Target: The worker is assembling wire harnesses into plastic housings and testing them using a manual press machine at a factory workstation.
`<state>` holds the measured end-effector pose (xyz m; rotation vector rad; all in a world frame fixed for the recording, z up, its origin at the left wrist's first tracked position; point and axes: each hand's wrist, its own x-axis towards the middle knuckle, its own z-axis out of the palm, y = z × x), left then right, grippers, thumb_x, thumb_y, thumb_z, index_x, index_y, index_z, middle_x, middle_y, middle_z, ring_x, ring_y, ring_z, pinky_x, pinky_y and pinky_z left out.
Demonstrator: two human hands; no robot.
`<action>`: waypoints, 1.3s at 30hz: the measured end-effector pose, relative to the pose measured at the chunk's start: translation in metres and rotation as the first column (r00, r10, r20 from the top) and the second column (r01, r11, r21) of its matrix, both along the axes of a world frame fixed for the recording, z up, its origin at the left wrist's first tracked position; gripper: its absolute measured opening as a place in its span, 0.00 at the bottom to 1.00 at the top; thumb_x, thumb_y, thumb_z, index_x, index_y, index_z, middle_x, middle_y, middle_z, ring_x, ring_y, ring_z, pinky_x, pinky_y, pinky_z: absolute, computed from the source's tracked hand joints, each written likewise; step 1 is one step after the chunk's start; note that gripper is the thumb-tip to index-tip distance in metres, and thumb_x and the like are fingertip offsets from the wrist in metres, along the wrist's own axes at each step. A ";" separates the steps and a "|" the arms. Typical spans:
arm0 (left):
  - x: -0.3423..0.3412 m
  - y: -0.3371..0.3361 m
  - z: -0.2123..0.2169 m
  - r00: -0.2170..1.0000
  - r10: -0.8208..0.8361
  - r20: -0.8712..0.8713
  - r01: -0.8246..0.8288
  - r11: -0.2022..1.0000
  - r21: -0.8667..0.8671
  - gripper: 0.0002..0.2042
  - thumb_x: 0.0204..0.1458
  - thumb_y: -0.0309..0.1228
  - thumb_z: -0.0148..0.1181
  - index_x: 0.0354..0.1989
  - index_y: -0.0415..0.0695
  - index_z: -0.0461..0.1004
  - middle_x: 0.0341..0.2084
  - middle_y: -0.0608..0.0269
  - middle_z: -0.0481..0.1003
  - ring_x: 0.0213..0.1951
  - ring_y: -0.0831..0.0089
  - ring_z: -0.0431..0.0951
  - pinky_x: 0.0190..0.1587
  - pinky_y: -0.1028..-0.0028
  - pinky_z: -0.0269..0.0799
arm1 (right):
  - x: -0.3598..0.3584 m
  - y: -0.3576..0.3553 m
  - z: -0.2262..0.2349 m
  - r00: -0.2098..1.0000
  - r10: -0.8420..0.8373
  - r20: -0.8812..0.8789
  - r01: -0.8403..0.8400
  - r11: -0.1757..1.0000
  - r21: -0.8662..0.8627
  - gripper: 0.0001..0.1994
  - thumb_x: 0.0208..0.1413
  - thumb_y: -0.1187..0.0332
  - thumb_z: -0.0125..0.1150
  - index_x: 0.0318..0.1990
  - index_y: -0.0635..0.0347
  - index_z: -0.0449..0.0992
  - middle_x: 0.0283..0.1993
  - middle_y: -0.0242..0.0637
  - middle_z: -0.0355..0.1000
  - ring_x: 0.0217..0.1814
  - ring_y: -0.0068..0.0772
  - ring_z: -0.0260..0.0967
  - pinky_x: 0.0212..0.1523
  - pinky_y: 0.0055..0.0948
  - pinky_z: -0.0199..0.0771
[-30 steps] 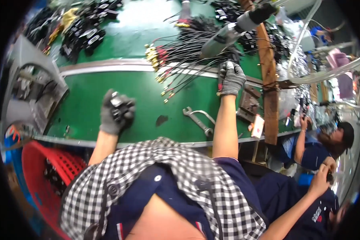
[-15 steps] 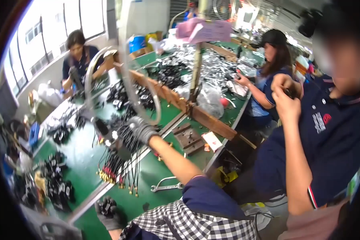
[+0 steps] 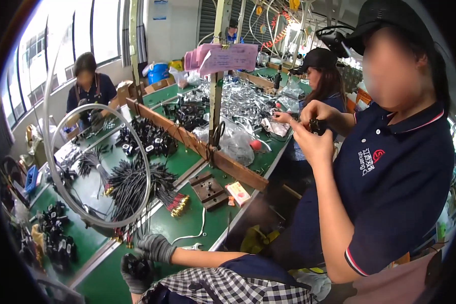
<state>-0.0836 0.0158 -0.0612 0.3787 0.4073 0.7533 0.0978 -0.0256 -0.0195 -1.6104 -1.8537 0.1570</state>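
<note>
My left hand (image 3: 136, 273), in a dark grey glove, is closed around a small glossy black part (image 3: 134, 264) low in the view. Just above it, almost touching, is my right hand (image 3: 158, 248) in a grey glove. Its fingers are curled together; what they hold, if anything, is too small to make out. Beyond both hands lies a large heap of black cables (image 3: 136, 185) with gold-coloured ends. Some red and black cable ends (image 3: 128, 238) lie right beside my right fingertips. An open-ended wrench (image 3: 192, 247) rests near my right wrist, with a white cord (image 3: 200, 230) behind it.
A clear hose (image 3: 148, 175) loops in front of the green table (image 3: 152, 225). A wooden divider (image 3: 187, 139), metal block (image 3: 207, 190) and small box (image 3: 237, 193) stand at mid-table. Black parts (image 3: 55, 233) are piled left. A co-worker (image 3: 390, 177) stands close right; others work farther off.
My right hand has drawn back from the cable heap toward my left hand. The view has shifted, and the clear hose appears farther left.
</note>
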 end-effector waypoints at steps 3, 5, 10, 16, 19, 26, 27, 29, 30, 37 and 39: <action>-0.003 -0.009 0.004 1.000 -0.025 0.004 0.025 0.998 -0.049 0.11 0.52 0.43 0.52 0.35 0.51 0.71 0.33 0.67 0.74 0.42 0.70 0.71 0.47 0.64 0.66 | -0.005 0.004 -0.014 0.999 -0.013 -0.044 0.014 1.000 0.025 0.14 0.56 0.58 0.49 0.28 0.59 0.71 0.22 0.44 0.68 0.27 0.49 0.69 0.29 0.40 0.68; -0.001 -0.013 0.006 0.999 -0.005 -0.053 0.003 0.999 -0.032 0.12 0.52 0.44 0.51 0.36 0.50 0.71 0.34 0.66 0.73 0.42 0.70 0.70 0.47 0.65 0.66 | -0.013 0.010 -0.021 0.998 -0.015 -0.068 0.018 0.999 0.032 0.15 0.56 0.57 0.49 0.27 0.58 0.70 0.20 0.44 0.68 0.26 0.51 0.67 0.28 0.42 0.67; -0.018 -0.006 -0.019 1.000 0.012 -0.002 -0.012 1.000 0.011 0.16 0.52 0.46 0.50 0.37 0.45 0.72 0.36 0.59 0.74 0.40 0.66 0.72 0.41 0.67 0.71 | -0.035 0.023 -0.024 0.952 0.062 -0.301 -0.061 0.998 0.013 0.13 0.56 0.58 0.49 0.29 0.57 0.71 0.22 0.47 0.68 0.26 0.51 0.68 0.28 0.42 0.67; -0.049 0.002 0.006 0.989 -0.112 0.095 0.128 0.973 -0.190 0.20 0.52 0.46 0.49 0.36 0.39 0.73 0.37 0.50 0.74 0.35 0.58 0.76 0.28 0.69 0.75 | -0.040 0.029 -0.036 0.984 0.134 -0.114 -0.153 0.972 -0.180 0.09 0.53 0.62 0.53 0.36 0.56 0.73 0.22 0.47 0.69 0.26 0.51 0.68 0.29 0.42 0.68; -0.058 0.006 -0.006 0.991 -0.010 0.132 0.044 0.965 -0.258 0.21 0.52 0.46 0.49 0.35 0.37 0.74 0.37 0.46 0.74 0.32 0.54 0.76 0.22 0.69 0.74 | -0.038 0.026 -0.043 0.913 0.398 0.090 -0.318 0.833 -0.452 0.10 0.51 0.64 0.53 0.39 0.56 0.72 0.25 0.46 0.70 0.28 0.52 0.69 0.30 0.43 0.68; -0.058 0.010 -0.006 0.990 -0.011 0.138 0.037 0.982 -0.184 0.21 0.50 0.45 0.52 0.37 0.36 0.73 0.37 0.47 0.75 0.32 0.60 0.77 0.22 0.73 0.72 | -0.034 0.029 -0.025 0.852 0.414 -0.319 -0.506 0.808 -0.302 0.12 0.48 0.69 0.54 0.42 0.57 0.71 0.28 0.46 0.71 0.31 0.51 0.69 0.32 0.42 0.69; -0.060 0.012 -0.003 0.991 -0.007 0.132 0.033 0.980 -0.195 0.21 0.50 0.45 0.52 0.37 0.36 0.73 0.37 0.47 0.75 0.32 0.60 0.77 0.22 0.73 0.72 | -0.032 0.036 -0.030 0.880 0.380 -0.285 -0.460 0.830 -0.316 0.13 0.48 0.70 0.55 0.43 0.57 0.71 0.29 0.46 0.70 0.31 0.51 0.69 0.32 0.42 0.69; -0.065 0.017 0.008 1.000 0.014 -0.003 -0.014 0.994 -0.108 0.19 0.50 0.44 0.53 0.38 0.38 0.74 0.39 0.47 0.75 0.31 0.62 0.77 0.23 0.73 0.72 | -0.037 0.042 -0.037 0.905 0.339 -0.257 -0.412 0.850 -0.330 0.15 0.48 0.70 0.55 0.45 0.57 0.71 0.30 0.47 0.70 0.32 0.51 0.69 0.33 0.42 0.68; -0.067 0.016 0.010 0.997 0.032 -0.068 -0.036 0.997 -0.062 0.19 0.50 0.44 0.53 0.38 0.39 0.74 0.40 0.47 0.75 0.30 0.63 0.77 0.23 0.73 0.72 | -0.041 0.043 -0.037 0.887 0.362 -0.286 -0.434 0.865 -0.251 0.16 0.48 0.70 0.55 0.47 0.56 0.71 0.30 0.47 0.70 0.32 0.51 0.69 0.33 0.42 0.69; -0.068 0.012 0.004 0.986 0.165 -0.032 -0.168 0.977 -0.134 0.20 0.51 0.44 0.53 0.40 0.38 0.73 0.36 0.52 0.76 0.30 0.64 0.77 0.27 0.75 0.76 | -0.073 0.032 -0.010 0.832 0.402 -0.382 -0.455 0.889 -0.054 0.20 0.50 0.69 0.53 0.54 0.51 0.68 0.29 0.48 0.71 0.30 0.51 0.69 0.30 0.41 0.69; -0.063 0.015 0.009 0.989 0.145 0.030 -0.139 0.980 -0.145 0.20 0.51 0.44 0.52 0.40 0.37 0.73 0.35 0.53 0.76 0.31 0.64 0.77 0.28 0.75 0.76 | -0.064 0.036 -0.010 0.921 0.325 -0.214 -0.371 0.898 -0.238 0.20 0.52 0.68 0.51 0.55 0.53 0.67 0.28 0.48 0.71 0.29 0.50 0.70 0.28 0.41 0.68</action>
